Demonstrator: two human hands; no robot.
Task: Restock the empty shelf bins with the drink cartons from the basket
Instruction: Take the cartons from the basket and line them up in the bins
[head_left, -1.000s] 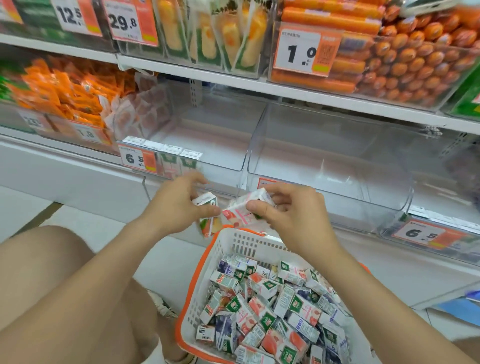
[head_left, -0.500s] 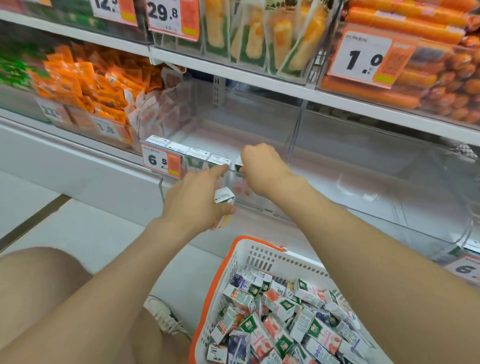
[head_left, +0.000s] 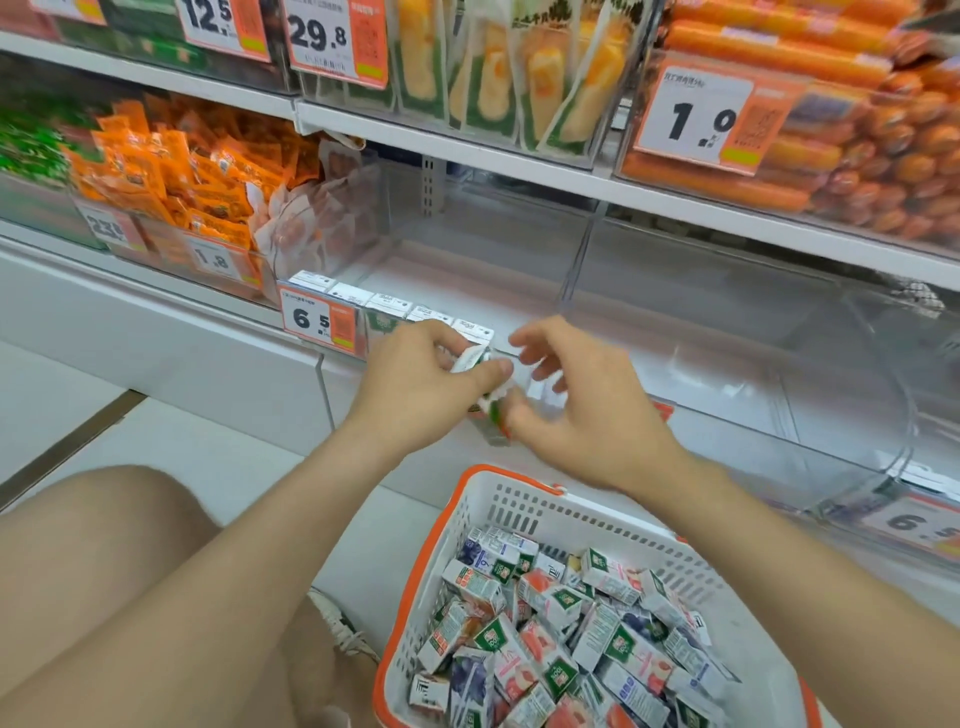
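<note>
A white and orange basket (head_left: 524, 506) at the lower right holds several small drink cartons (head_left: 550, 629) in a loose heap. Along the front of a clear shelf bin (head_left: 467, 244) stands a row of several cartons (head_left: 389, 305); the space behind them is bare. My left hand (head_left: 415, 389) is shut on a white and green carton (head_left: 470, 360) just in front of the row's right end. My right hand (head_left: 582, 415) hovers right beside it with its fingers spread and blurred, and I see nothing in its grasp.
Another clear bin (head_left: 737, 332) with nothing in it sits to the right. An orange 6.5 price tag (head_left: 318, 320) hangs on the bin front. Orange snack packs (head_left: 171, 176) fill the bin to the left. My bare knee (head_left: 104, 571) and shoe (head_left: 340, 626) are at the lower left.
My right hand set its carton at the right end of the row, let go and drew back toward my left hand. My left hand kept its carton and moved up.
</note>
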